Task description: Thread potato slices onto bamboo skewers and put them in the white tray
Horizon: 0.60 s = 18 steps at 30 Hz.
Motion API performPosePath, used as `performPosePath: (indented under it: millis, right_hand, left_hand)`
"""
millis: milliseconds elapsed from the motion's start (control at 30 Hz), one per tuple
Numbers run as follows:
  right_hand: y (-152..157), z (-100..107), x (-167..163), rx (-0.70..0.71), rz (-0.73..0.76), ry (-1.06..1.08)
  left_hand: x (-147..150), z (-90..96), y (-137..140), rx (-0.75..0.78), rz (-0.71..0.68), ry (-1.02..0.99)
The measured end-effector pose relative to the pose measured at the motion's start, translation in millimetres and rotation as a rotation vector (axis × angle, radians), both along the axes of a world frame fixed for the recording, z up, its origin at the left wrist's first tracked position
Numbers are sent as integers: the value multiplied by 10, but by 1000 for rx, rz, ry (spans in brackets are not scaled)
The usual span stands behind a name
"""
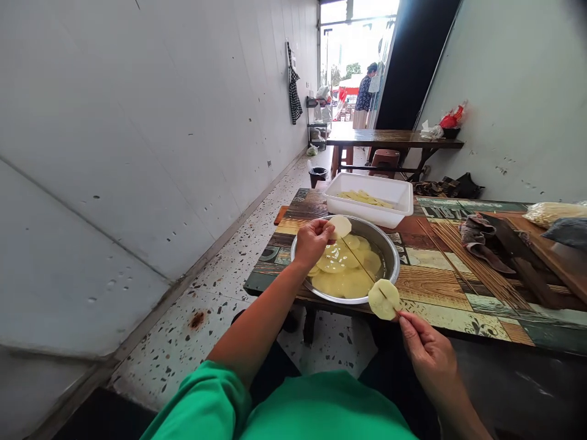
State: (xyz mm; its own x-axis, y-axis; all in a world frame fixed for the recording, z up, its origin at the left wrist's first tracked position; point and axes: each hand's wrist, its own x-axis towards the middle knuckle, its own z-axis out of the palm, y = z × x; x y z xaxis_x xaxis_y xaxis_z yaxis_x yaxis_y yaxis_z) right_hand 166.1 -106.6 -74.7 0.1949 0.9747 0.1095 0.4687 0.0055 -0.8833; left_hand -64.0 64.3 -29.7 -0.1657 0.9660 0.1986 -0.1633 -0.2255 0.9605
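Observation:
My left hand [312,243] pinches a thin, round potato slice [340,227] over the far left part of a metal bowl [392,244]. Many more pale yellow slices [343,281] lie in liquid in that bowl. My right hand [428,348] grips the lower end of a thin skewer [358,260], just off the table's front edge. One potato slice [384,299] is threaded on the skewer close to my right fingers. The skewer slants up and left across the bowl toward the slice in my left hand; whether its tip pierces that slice I cannot tell.
A white plastic tub [369,211] with skewered slices stands behind the bowl. Loose skewers [477,260], a crumpled cloth [479,235] and a wooden board [554,250] lie on the patterned table [426,263] to the right. Farther off are another table [394,137] and a person [365,95] by the doorway.

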Motion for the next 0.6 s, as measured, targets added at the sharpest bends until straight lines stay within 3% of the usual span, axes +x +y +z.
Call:
performPosePath:
  millis: [433,500,600]
  right_hand:
    - [11,29,-69,15,25,109]
    - [9,28,-93,-3,28,206]
    - [9,71,-142,-147,70,530]
  left_hand:
    - [8,14,-54,32,2,51]
    - [13,15,-70,53,-1,100]
    - [17,17,-77,76,-17,132]
